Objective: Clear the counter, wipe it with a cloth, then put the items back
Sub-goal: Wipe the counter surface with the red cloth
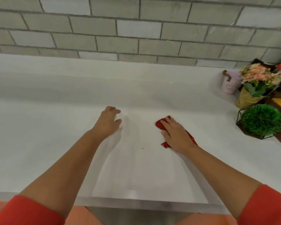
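While the right hand (pixel 175 135) presses the cloth (pixel 160 125), plants (pixel 263 120) stand well apart rightward.

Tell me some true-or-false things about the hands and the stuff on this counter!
1. The right hand presses flat on a red cloth. True.
2. The left hand holds a cup. False: it holds nothing, its fingers loosely curled over the counter.
3. The green ball plant sits at the counter's right end. True.
4. The pink pot stands between the two hands. False: it stands far to the right, by the flowers.
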`<state>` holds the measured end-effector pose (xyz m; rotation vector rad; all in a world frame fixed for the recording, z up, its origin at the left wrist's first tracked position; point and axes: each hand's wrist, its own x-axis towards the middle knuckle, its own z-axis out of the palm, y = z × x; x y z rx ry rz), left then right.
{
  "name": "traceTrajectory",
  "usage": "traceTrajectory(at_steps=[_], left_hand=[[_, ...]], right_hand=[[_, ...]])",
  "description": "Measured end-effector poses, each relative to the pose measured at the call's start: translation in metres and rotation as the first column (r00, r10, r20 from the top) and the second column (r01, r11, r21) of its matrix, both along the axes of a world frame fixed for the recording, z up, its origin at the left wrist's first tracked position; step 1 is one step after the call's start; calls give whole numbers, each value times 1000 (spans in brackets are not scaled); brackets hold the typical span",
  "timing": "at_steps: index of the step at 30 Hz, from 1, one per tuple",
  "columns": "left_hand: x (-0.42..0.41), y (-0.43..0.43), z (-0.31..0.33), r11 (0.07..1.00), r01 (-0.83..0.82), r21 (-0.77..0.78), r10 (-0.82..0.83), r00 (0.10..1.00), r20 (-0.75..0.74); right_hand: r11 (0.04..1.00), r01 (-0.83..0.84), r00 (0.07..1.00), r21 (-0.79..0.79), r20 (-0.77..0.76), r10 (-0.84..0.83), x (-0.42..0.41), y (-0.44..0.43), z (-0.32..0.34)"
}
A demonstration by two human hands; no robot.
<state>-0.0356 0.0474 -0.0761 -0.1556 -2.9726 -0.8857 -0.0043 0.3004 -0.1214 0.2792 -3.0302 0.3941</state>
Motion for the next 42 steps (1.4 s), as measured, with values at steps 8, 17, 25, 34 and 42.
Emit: traceTrajectory(at_steps=[8, 17, 25, 34, 42], left_hand=[[13, 17, 4, 998, 66, 7, -66, 998, 23], [31, -2, 21, 1000, -19, 6, 20, 1000, -22], [58, -12, 22, 998, -64, 15, 65, 998, -15], [78, -15, 40, 995, -98, 24, 99, 994, -44], [100, -15, 55, 992, -125, 17, 126, 989, -71]], right_hand=[[951, -246, 969, -190, -70, 237, 40, -87, -4], [891, 55, 998, -451, 33, -45, 21, -28, 18], [983, 82, 995, -165, 66, -72, 25, -38, 9], [888, -453, 887, -76, 65, 458, 125, -160, 7], [748, -232, 944, -622, 43, 328, 123, -128, 35]])
